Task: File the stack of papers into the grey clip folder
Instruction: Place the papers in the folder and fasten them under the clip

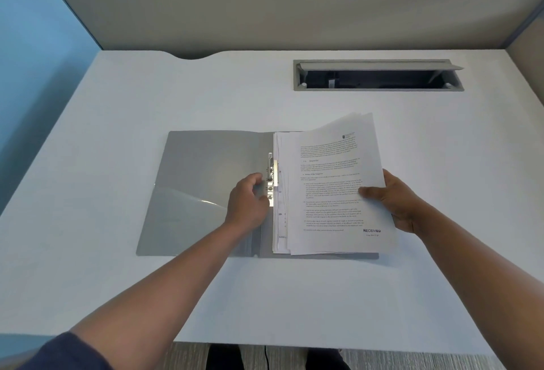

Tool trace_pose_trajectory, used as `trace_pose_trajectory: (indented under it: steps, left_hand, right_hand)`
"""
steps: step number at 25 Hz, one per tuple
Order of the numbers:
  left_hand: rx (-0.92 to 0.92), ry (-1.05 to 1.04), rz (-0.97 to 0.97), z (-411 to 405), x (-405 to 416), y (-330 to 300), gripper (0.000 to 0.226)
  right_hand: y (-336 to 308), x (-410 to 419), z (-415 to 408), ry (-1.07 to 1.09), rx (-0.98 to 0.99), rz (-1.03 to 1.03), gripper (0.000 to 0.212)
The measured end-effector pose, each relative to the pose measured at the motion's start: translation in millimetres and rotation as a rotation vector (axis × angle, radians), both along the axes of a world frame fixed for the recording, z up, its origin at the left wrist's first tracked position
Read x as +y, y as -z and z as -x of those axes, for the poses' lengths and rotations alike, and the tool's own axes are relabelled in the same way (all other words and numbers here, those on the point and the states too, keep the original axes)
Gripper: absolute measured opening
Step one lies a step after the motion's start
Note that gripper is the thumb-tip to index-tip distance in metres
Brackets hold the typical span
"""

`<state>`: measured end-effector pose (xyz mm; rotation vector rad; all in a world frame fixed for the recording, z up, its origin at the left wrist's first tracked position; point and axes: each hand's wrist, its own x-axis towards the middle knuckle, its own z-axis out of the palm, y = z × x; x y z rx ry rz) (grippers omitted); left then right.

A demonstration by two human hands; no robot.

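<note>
The grey clip folder (206, 181) lies open on the white desk, its left cover bare. Down its spine runs a metal clip (271, 177). My left hand (248, 202) is at the clip, fingers curled around its lever. The stack of papers (329, 190) lies over the folder's right half, slightly fanned and tilted, printed text facing up. My right hand (397, 202) holds the stack by its right edge, thumb on top and fingers underneath.
The white desk (117, 140) has a grey cable tray (376, 75) with an open flap at the back right. Beige partition walls stand behind and to the right, a blue one at the left. The desk's front edge lies close to me.
</note>
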<state>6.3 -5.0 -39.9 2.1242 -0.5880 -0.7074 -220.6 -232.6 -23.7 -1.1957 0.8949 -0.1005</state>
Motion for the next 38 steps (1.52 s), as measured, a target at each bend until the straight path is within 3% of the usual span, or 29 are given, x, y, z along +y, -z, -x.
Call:
trace_pose_trajectory:
  steps: [10,15,22,28,30,33,38]
  left_hand:
    - [0.037,0.265,-0.144,-22.8,-7.7,-6.7,0.057]
    - [0.042,0.276,-0.186,-26.7,-9.5,-8.4,0.046]
    - [0.057,0.284,-0.227,-27.5,-12.0,-6.3,0.070]
    - [0.065,0.277,-0.213,-27.3,-12.5,-5.3,0.067]
    - [0.097,0.274,-0.186,-29.4,-13.7,-5.9,0.055]
    - [0.115,0.220,-0.126,-35.0,-17.4,-6.8,0.030]
    - [0.108,0.094,-0.080,-48.9,-32.6,-9.6,0.060]
  right_hand:
    - [9.2,4.6,-8.5,0.043,0.076,0.070,0.040]
    - [10.4,10.3,-17.7,0.143,0.263,0.200,0.040]
    - [7.3,19.8,-23.7,0.101,0.332,0.303,0.034]
    - [3.0,24.3,-24.3,0.107,0.419,0.429,0.029]
    - [0.7,27.5,-24.1,0.066,0.559,0.599,0.036]
    - [0.3,39.9,-28.3,-0.100,0.731,0.897,0.067]
    - [1.0,82.9,-55.9,-0.518,0.595,1.100,0.084]
